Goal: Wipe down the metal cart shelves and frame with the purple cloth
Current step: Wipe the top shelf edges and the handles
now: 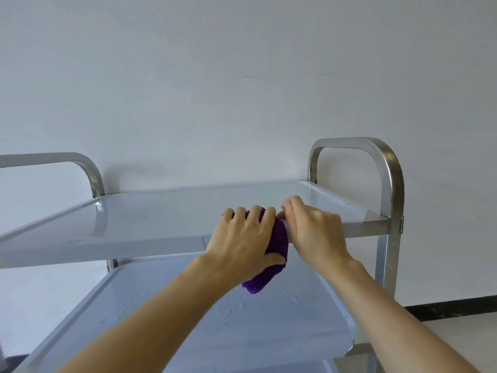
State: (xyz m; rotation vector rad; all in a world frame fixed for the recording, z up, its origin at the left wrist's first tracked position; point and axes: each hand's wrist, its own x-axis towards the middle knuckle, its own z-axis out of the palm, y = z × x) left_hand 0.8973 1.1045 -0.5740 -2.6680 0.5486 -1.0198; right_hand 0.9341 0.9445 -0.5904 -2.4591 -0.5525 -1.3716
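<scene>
Purple cloth [271, 254]: bunched, wrapped over the front edge of the top shelf [161, 214] of the metal cart, right of centre; its tail hangs below the edge, above the middle shelf [215, 319]

Left hand [243, 238]: grips the cloth against the shelf edge. Fingers curled over the top of the bundle, thumb clamped on its lower front. Forearm enters from bottom left

Right hand [314, 227]: just beside the cloth, on its right, fingers curled over the same front edge, knuckles up. Fingertips are hidden behind the hand, so whether they pinch the cloth or only hold the shelf lip cannot be told. The two hands touch or nearly touch at the cloth

Cart frame: right handle loop [387, 168] stands upright at the shelf's right end, brushed steel; left handle loop [80, 162] at the far left, partly cut off by the view. Right upright post [387, 265] runs down past the middle shelf

Middle shelf surface shows smear marks. A 3rd shelf edge is visible at bottom

Bkgd: plain white wall [242, 76], dark baseboard [451, 308] lower right, light floor
</scene>
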